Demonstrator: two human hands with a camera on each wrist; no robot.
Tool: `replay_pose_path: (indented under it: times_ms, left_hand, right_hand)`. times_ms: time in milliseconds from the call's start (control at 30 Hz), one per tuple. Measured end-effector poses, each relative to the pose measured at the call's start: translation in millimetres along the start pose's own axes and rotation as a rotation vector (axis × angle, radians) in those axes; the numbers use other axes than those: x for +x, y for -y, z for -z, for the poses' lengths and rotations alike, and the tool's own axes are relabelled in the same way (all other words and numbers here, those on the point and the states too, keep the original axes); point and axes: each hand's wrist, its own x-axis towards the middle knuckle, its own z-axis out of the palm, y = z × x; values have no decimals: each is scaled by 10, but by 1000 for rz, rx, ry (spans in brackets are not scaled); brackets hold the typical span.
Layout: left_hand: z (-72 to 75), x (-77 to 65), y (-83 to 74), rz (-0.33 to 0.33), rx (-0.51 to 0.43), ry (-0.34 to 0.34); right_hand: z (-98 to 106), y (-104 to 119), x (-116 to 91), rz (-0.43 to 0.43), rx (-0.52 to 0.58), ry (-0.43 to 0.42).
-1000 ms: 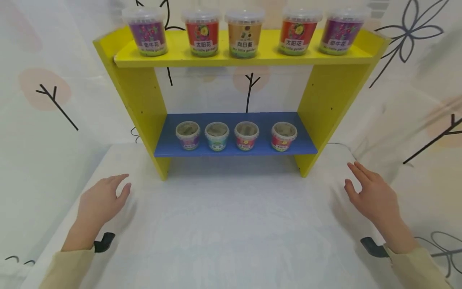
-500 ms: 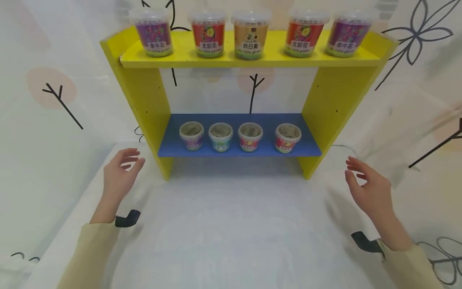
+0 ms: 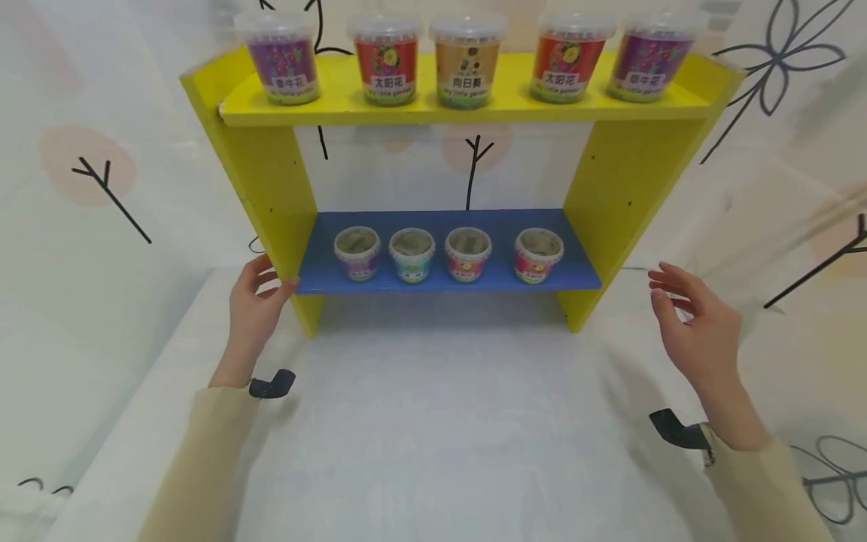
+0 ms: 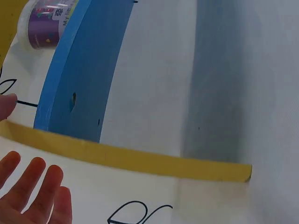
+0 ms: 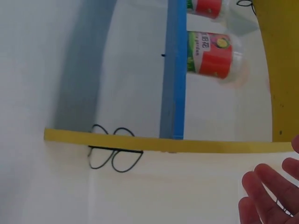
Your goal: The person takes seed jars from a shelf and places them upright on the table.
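Note:
A two-tier shelf stands ahead, with yellow side panels (image 3: 619, 181) and a blue lower board (image 3: 440, 285). My left hand (image 3: 254, 320) is at the left panel's front edge. In the left wrist view its thumb (image 4: 7, 106) is on the inner side and its fingers (image 4: 49, 189) are spread on the outer side; whether they touch the panel I cannot tell. My right hand (image 3: 704, 331) hovers apart from the right panel, fingers loosely bent and holding nothing. Small tubs sit on the blue board, among them a purple one (image 3: 357, 269) and a red one (image 3: 533, 269).
Larger lidded cups line the yellow top board (image 3: 420, 118), including a tan one (image 3: 467, 71) in the middle. A white cloth (image 3: 433, 421) covers the surface in front of the shelf. Behind hangs a pale backdrop (image 3: 379, 173) with plant drawings.
My left hand has moved forward and to the right, reaching the left panel's edge. My right hand has shifted slightly forward, its fingers more bent. Shelf and tubs stay put.

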Motion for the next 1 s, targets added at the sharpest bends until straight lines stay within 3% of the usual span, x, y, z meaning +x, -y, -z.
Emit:
replay_pose_path:
  times_ms: [233,500,800,1000]
  left_hand:
    - [-168,18,-6,-25,-35,-61]
    - [-290,-34,28,53,-142,-120]
    - [-314,-90,50,122,-244,-157]
    - [-333,-95,44,93,-286,-163]
  right_hand:
    - [20,112,120,-27,56,-50]
    - [97,204,223,-39,111,-85]
    - [142,342,365,-67,171,-103]
    - [222,521,536,-31,236,-125]
